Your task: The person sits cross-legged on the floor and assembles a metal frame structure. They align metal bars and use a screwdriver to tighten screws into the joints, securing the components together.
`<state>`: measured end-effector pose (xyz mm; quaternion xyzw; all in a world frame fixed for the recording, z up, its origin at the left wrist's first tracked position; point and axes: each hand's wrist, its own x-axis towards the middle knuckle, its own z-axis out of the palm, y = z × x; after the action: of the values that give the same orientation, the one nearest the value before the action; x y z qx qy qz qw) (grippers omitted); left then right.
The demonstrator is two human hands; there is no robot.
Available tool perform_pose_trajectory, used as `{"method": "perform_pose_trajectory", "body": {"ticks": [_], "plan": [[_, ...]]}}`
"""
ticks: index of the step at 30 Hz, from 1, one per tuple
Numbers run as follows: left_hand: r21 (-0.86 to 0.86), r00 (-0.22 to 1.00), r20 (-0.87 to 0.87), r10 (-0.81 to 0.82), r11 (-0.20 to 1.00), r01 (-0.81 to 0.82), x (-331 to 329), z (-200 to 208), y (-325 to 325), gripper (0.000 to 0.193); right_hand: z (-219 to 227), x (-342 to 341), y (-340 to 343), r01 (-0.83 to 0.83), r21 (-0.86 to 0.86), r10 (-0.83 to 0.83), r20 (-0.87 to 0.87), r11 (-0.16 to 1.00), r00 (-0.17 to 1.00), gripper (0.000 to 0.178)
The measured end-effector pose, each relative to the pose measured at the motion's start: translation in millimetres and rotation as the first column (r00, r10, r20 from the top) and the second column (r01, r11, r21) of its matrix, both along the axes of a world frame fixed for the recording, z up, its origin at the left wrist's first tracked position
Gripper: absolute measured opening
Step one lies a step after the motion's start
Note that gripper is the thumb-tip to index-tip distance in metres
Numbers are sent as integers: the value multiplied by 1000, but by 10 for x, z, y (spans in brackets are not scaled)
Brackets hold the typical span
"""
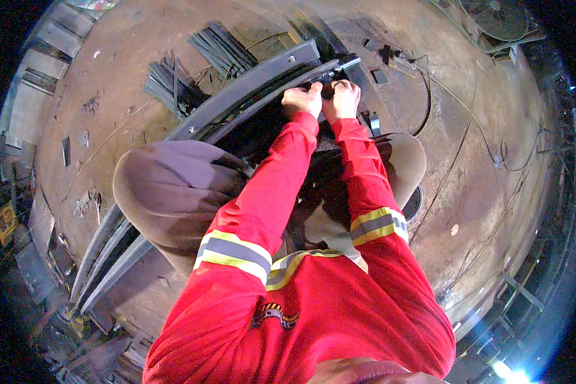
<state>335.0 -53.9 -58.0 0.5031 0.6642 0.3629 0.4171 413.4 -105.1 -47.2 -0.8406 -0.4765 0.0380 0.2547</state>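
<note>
My left hand (303,100) and my right hand (342,100) are side by side in front of my knees. The fingers of both are curled in. A small dark thing shows in the gap between them, but its kind is too dim to make out. Just beyond the hands lies the end of a long dark metal rod (288,86) with a shiny tip. Alongside it runs a heavier dark metal bar (243,89) with bolt-like spots on it. Both pass to the left, beneath my bent leg.
Two bundles of thin metal strips (223,51) lie on the brown floor (473,147) past the bar. At the right, cables (451,93) trail across it near small metal pieces (379,76). A round fan (496,18) stands at the far right; long bars (115,265) extend at the left.
</note>
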Motion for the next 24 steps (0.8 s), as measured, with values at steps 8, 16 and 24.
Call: {"method": "perform_pose_trajectory", "body": {"ticks": [8, 16, 24], "plan": [[-46, 999, -35, 18, 999, -19, 24, 274, -93, 32, -202, 1, -36, -123, 97, 119, 52, 988, 992, 21], [-55, 993, -106, 43, 997, -49, 56, 242, -88, 35, -47, -11, -55, -148, 1, 146, 124, 989, 981, 29], [-1, 985, -47, -167, 986, 167, -71, 169, -65, 35, -179, -89, -59, -32, 243, 32, 4, 970, 999, 21]]}}
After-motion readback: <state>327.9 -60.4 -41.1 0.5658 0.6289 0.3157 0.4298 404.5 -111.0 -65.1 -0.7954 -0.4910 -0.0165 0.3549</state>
